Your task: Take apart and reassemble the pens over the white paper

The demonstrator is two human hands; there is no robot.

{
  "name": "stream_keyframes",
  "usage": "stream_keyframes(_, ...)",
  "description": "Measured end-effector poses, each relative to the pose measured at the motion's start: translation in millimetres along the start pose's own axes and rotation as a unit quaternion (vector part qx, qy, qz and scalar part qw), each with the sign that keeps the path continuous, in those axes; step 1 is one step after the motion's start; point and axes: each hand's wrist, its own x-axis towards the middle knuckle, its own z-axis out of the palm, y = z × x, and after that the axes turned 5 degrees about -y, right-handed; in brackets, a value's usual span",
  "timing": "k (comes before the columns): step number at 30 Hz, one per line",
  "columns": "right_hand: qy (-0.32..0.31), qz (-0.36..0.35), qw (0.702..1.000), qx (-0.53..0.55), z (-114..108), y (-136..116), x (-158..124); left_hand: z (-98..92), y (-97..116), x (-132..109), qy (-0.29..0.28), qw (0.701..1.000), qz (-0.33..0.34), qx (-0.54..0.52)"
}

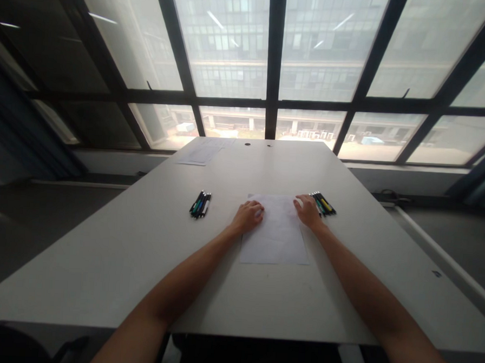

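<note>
A sheet of white paper (278,237) lies flat on the white table in front of me. My left hand (249,215) rests on its left edge with curled fingers. Thumb and forefinger close around a small pale patch that I cannot make out. On the upper right edge of the sheet lies my right hand (307,211), open, its thumb apart from the fingers and nothing visible in it. Close beside that hand is a row of pens (326,204), dark with green and yellow parts. Another group of pens (200,204), dark with green, blue and white, lies left of my left hand.
More papers (201,151) lie at the far left of the white table (140,273). Two small dark spots, one a round hole (247,144), show near the far edge. A small dark scrap (436,273) is at the right edge. Large windows stand beyond.
</note>
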Motion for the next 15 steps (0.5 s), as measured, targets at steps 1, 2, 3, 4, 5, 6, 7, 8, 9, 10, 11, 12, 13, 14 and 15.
stream_keyframes(1,0.002,0.009,1.0,-0.005,1.2,2.4,0.4,0.1,-0.1,0.0,0.001,1.0,0.0,0.0)
stream_keyframes(2,0.003,0.017,1.0,-0.01,2.3,4.5,0.7,0.0,0.0,0.0,0.001,1.0,0.0,0.001)
stream_keyframes(3,0.003,0.023,1.0,-0.016,3.3,6.3,1.0,-0.1,0.1,0.0,0.001,1.0,0.001,0.001)
stream_keyframes(4,0.003,0.027,0.999,-0.021,4.0,7.7,1.2,-0.2,0.2,0.0,0.0,1.0,0.002,0.001)
stream_keyframes(5,0.002,0.03,0.999,-0.026,4.5,8.9,1.3,-0.3,0.2,0.0,0.0,1.0,0.003,0.001)
stream_keyframes(6,0.001,0.032,0.999,-0.031,4.8,9.7,1.3,-0.3,0.2,0.0,0.0,1.0,0.004,0.001)
stream_keyframes(7,0.0,0.036,0.999,-0.035,4.7,10.3,1.2,-0.3,0.1,0.1,-0.001,1.0,0.005,0.0)
stream_keyframes(8,0.0,0.039,0.999,-0.037,4.5,10.6,1.0,-0.3,0.0,0.3,-0.002,1.0,0.005,0.0)
stream_keyframes(9,0.0,0.042,0.998,-0.039,4.2,10.7,0.9,-0.2,-0.2,0.4,-0.003,1.0,0.006,0.001)
stream_keyframes(10,0.001,0.045,0.998,-0.04,3.7,10.7,0.7,-0.1,-0.4,0.6,-0.004,1.0,0.006,0.002)
stream_keyframes(11,0.003,0.045,0.998,-0.04,3.1,10.4,0.6,-0.1,-0.5,0.7,-0.005,1.0,0.006,0.003)
stream_keyframes(12,0.005,0.045,0.998,-0.039,2.4,9.8,0.6,-0.2,-0.4,0.7,-0.006,1.0,0.006,0.003)
stream_keyframes(13,0.007,0.042,0.998,-0.036,1.5,8.9,0.6,-0.4,-0.2,0.7,-0.006,1.0,0.006,0.004)
stream_keyframes(14,0.01,0.038,0.999,-0.033,0.6,7.7,0.6,-0.7,0.1,0.7,-0.006,1.0,0.006,0.004)
stream_keyframes(15,0.012,0.032,0.999,-0.027,-0.4,6.0,0.6,-1.1,0.5,0.6,-0.006,1.0,0.006,0.003)
